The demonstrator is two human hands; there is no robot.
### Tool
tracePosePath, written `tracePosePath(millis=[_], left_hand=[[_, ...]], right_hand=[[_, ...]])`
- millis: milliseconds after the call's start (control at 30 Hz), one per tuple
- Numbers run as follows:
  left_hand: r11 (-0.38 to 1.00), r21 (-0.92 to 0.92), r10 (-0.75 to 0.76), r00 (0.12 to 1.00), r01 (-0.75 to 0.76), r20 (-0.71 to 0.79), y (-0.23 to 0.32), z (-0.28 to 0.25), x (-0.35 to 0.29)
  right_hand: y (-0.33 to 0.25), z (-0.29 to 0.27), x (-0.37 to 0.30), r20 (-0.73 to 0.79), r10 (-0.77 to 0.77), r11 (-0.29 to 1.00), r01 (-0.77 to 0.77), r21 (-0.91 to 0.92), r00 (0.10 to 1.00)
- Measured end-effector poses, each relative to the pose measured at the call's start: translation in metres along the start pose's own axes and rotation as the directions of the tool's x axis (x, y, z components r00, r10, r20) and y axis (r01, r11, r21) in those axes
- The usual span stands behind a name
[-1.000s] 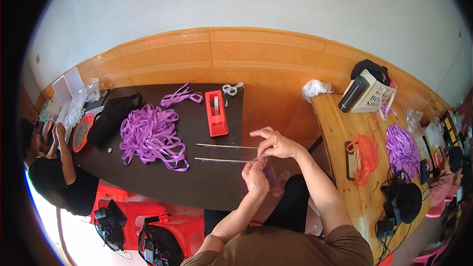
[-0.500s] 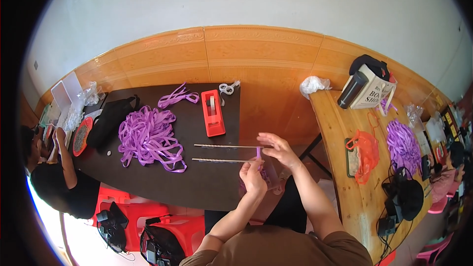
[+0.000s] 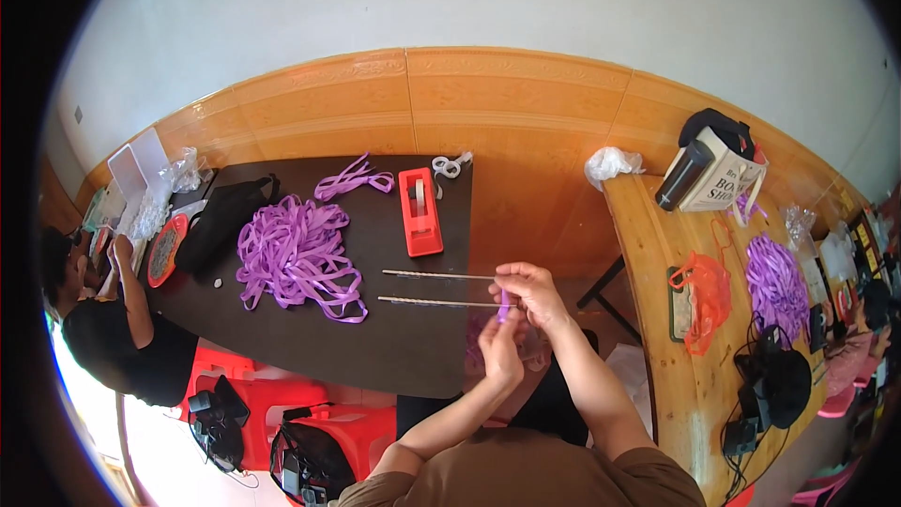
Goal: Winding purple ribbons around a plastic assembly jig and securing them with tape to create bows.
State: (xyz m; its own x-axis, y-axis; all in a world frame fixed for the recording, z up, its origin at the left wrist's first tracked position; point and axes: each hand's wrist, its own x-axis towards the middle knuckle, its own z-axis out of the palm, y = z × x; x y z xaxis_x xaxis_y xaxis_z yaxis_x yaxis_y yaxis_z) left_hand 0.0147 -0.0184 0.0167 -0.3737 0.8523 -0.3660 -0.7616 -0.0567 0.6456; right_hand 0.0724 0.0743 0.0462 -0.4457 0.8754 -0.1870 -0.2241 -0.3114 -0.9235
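Two thin metal rods lie side by side over the right edge of the dark table, the far rod (image 3: 436,274) and the near rod (image 3: 432,301), both spirally marked toward their left ends. A short piece of purple ribbon (image 3: 504,306) crosses their right ends. My left hand (image 3: 500,352) pinches the ribbon just below the near rod. My right hand (image 3: 535,295) is closed around the ribbon at the rod ends, with its fingers bent over the far rod's tip. How the ribbon runs round the rods is hidden by my fingers.
On the dark table (image 3: 394,361) are a purple ribbon heap (image 3: 296,249), a smaller bundle (image 3: 355,180), a red tape dispenser (image 3: 421,239), tape rolls (image 3: 447,167) and a black bag (image 3: 218,230). A wooden table (image 3: 648,319) stands right. Another person (image 3: 122,338) works at left.
My right hand has gone from spread fingers beside the rods to closed on the ribbon at their ends. My left hand has shifted slightly down and right. The view has turned a little.
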Motion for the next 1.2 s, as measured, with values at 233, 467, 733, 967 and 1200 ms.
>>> tracePosePath(millis=[233,467,733,967,1200], left_hand=[[0.628,0.773,-0.707,0.353,-0.086,0.614,0.041,-0.057,-0.067],[-0.146,0.642,0.388,0.554,-0.752,0.737,0.201,-0.067,-0.033],[-0.465,0.702,0.467,0.524,-0.54,0.712,0.183,-0.092,-0.009],[0.324,0.446,0.349,0.544,-0.834,0.763,0.129,-0.03,-0.055],[0.739,0.511,0.052,0.793,-0.44,0.607,0.122,-0.023,-0.044]], right_hand=[[0.023,-0.034,-0.003,-0.171,-0.137,0.987,0.148,0.056,0.976],[0.128,-0.112,0.019,-0.184,-0.464,0.544,0.115,-0.831,0.866],[0.054,-0.019,-0.024,-0.219,-0.731,0.599,0.454,-0.659,0.646],[-0.025,0.05,-0.078,0.65,-0.093,0.99,0.137,-0.018,0.754],[-0.045,-0.001,-0.089,0.36,-0.297,0.825,0.428,-0.369,0.884]])
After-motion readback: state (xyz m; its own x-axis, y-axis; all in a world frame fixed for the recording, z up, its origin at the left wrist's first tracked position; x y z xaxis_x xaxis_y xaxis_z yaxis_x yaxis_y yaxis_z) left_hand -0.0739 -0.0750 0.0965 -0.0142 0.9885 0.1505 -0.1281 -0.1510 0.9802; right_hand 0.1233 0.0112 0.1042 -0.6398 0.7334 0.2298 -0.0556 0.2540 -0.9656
